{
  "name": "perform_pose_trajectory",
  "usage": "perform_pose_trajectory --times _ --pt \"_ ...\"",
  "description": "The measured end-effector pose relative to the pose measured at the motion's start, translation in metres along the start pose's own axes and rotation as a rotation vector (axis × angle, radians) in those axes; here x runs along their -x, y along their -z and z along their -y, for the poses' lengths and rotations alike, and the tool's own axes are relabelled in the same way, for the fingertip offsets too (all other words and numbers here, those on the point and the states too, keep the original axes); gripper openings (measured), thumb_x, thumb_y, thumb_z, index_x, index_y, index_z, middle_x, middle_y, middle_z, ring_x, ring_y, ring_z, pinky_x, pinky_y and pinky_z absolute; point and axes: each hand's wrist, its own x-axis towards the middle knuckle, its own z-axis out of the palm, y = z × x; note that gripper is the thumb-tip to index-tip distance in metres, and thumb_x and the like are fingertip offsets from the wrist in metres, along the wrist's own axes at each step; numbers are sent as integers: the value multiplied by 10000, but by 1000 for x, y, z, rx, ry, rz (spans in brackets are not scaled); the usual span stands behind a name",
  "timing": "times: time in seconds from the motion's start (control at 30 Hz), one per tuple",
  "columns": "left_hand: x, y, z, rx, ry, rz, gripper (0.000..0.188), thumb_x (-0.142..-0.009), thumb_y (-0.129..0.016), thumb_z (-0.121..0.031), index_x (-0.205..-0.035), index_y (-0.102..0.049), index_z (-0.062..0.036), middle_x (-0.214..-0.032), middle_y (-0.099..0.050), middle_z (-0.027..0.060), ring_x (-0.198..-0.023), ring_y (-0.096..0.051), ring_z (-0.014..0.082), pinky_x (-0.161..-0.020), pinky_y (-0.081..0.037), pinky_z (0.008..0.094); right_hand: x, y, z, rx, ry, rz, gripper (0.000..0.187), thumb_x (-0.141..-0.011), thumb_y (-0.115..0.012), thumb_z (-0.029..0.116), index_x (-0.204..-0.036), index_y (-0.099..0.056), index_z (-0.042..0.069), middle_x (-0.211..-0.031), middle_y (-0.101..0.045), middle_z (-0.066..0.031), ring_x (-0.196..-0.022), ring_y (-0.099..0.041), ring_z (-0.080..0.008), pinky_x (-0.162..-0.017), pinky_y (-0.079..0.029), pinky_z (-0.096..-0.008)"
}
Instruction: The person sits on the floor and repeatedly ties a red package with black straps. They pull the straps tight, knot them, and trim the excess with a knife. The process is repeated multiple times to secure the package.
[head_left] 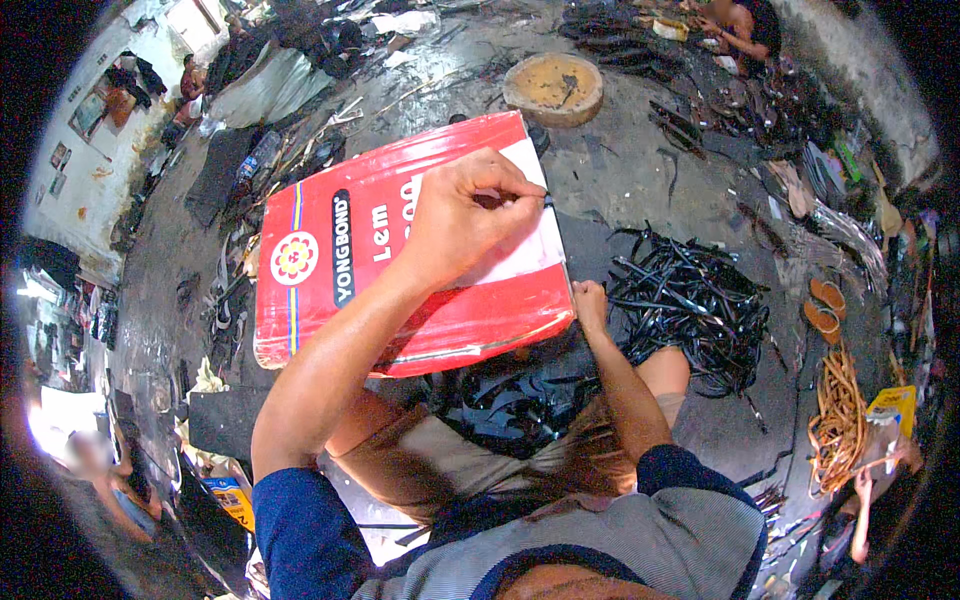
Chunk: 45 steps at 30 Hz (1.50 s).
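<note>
A flat red cardboard box (400, 340) with a white panel and a flower emblem lies across my lap. Over its upper right part reaches my left hand (475, 205), thumb and fingertips pinched together at the right edge. A small black piece (547, 200), apparently the end of a black strip, shows at those fingertips. My right hand (590, 303) is closed just off the box's lower right edge; what its fingers hold, if anything, is hidden. Beside it on the floor spreads a tangled heap of shiny black strips (700, 310). More black pieces (510, 410) lie between my legs.
A round wooden block (553, 88) stands beyond the box. On the right are brown sandals (825, 310) and a bundle of tan cord (838, 425). Other people sit around the edges, one at the upper right (745, 35). Dark scraps litter the floor.
</note>
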Motion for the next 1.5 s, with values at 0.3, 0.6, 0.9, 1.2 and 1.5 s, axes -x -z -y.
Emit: perform_pose_trajectory --times 0.3,0.6,0.9,1.2,1.5 --pt "-2 3 2 -6 61 10 85 -809 -738 -25 -880 -785 -23 -845 -700 51 -752 -642 96 -649 -505 252 10 -16 -49 131 -53 -4 295 -913 -652 258 -836 -698 -24 -890 -696 -277 -879 -681 -461 -790 -522 -526" --pt "-4 7 -1 -97 -91 44 99 -806 -729 -7 -890 -782 -10 -874 -705 96 -755 -669 151 -654 -543 308 23 1 -51 368 -14 84 310 -965 -576 266 -992 -666 -30 -951 -697 -308 -961 -673 -494 -856 -529 -563" --pt "0 25 3 -412 -611 243 355 -845 -601 -32 -1174 -732 -57 -1012 -678 132 -898 -677 294 -796 -567 373 29 37 -37 530 -188 24 298 -969 -527 218 -1122 -578 -32 -988 -717 -278 -933 -709 -458 -844 -566 -538" --pt "59 -20 -40 -692 -813 36 271 -821 -715 -174 -1085 -726 -115 -980 -666 107 -912 -665 296 -728 -554 429 19 102 -73 656 -159 277 298 -918 -649 299 -1016 -724 28 -976 -740 -227 -953 -725 -381 -838 -578 -463" --pt "290 -194 121 -586 482 582 574 -879 -697 -397 -1293 -615 -8 -1426 -489 252 -1322 -492 390 -1059 -457 455 -3 332 8 -374 -8 -1436 319 -1016 -597 273 -1049 -567 -43 -1008 -620 -184 -907 -586 -314 -888 -452 -416"
